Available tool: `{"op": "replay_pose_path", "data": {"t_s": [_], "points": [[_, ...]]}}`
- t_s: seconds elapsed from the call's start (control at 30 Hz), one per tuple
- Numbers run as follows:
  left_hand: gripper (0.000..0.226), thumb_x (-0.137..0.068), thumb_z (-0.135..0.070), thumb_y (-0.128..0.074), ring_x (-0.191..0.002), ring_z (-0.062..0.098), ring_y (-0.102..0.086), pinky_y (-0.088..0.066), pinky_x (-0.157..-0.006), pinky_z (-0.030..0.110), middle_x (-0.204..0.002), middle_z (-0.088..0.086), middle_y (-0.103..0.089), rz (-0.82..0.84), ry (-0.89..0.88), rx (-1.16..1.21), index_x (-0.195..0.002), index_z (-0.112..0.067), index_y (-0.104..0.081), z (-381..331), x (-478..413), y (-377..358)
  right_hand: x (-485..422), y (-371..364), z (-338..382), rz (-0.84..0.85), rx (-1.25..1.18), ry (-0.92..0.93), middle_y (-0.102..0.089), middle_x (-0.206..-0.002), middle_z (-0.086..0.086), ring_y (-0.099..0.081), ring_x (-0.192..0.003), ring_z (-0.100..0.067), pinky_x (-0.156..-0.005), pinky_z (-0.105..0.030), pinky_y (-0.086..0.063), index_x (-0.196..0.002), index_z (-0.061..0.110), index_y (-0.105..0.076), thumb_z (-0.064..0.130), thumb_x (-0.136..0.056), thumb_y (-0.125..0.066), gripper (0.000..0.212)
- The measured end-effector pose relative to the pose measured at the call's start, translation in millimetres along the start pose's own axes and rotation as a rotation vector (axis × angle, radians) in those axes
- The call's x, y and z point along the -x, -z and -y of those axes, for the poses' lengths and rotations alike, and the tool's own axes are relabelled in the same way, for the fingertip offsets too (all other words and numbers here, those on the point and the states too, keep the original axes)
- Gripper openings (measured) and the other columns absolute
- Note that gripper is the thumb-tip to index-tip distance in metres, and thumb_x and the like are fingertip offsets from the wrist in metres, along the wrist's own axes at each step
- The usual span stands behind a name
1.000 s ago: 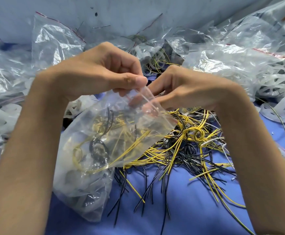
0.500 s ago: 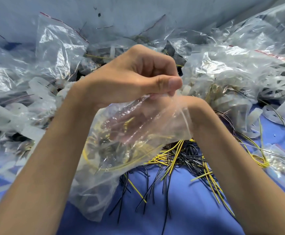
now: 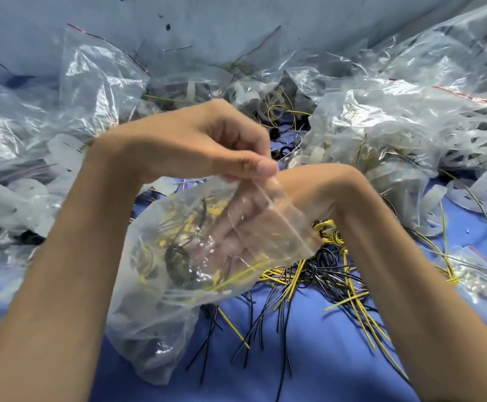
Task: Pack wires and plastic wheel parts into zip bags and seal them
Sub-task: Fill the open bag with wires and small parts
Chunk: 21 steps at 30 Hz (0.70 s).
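Left hand (image 3: 190,143) pinches the zip bag (image 3: 161,300) rim; right hand (image 3: 294,192), wrist sharply bent, reaches inside, fingers extended.

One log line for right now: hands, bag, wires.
left hand: pinches zip bag rim | right hand: inside bag, grip unclear | wires: some bagged, loose pile on table | seal: open

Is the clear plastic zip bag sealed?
No, the right hand is inside the clear plastic zip bag, the left hand pinching its rim.
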<state>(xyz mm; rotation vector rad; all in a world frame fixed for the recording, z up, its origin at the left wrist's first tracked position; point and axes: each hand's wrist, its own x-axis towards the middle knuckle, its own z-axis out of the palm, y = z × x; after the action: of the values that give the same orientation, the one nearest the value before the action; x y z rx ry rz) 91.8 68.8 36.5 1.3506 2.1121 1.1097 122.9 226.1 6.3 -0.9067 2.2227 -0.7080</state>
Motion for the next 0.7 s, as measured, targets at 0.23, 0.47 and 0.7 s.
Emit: {"op": "replay_pose_path", "data": {"t_s": [0.23,0.47,0.7], "points": [[0.029,-0.070,-0.045,-0.075,-0.049,0.005,-0.045,-0.035,-0.050,0.009,-0.051,-0.006,-0.052,0.169,0.292,-0.141,-0.064,-0.017,-0.068,16.7,6.8,10.9,6.9,6.1,-19.4,-0.268,-0.335,-0.024,-0.070,-0.072,0.000,-0.063,-0.062,-0.015,-0.054,-0.028,-0.051,-0.087,0.019,-0.070,0.002,-0.091,-0.055,0.023],[0.040,-0.061,-0.057,-0.063,-0.044,0.003,-0.044,-0.030,-0.044,0.008,-0.047,-0.010,-0.052,0.224,0.476,-0.343,-0.064,-0.017,-0.065,23.2,-1.8,8.6,-21.3,12.1,-51.0,-0.772,-0.286,-0.175,-0.071,-0.082,-0.003,-0.062,-0.066,-0.008,-0.056,-0.014,-0.048,-0.094,0.009,-0.070,0.009,-0.092,-0.054,0.016],[0.033,-0.069,-0.052,-0.066,-0.046,0.002,-0.048,-0.032,-0.047,0.006,-0.048,-0.011,-0.054,0.197,0.481,-0.344,-0.062,-0.019,-0.065,27.2,-0.4,9.7,-99.7,50.4,-81.7,-0.684,0.318,-0.424,-0.062,-0.094,-0.010,-0.057,-0.090,-0.026,-0.068,-0.028,-0.047,-0.088,0.009,-0.066,0.008,-0.082,-0.047,0.020]]}}
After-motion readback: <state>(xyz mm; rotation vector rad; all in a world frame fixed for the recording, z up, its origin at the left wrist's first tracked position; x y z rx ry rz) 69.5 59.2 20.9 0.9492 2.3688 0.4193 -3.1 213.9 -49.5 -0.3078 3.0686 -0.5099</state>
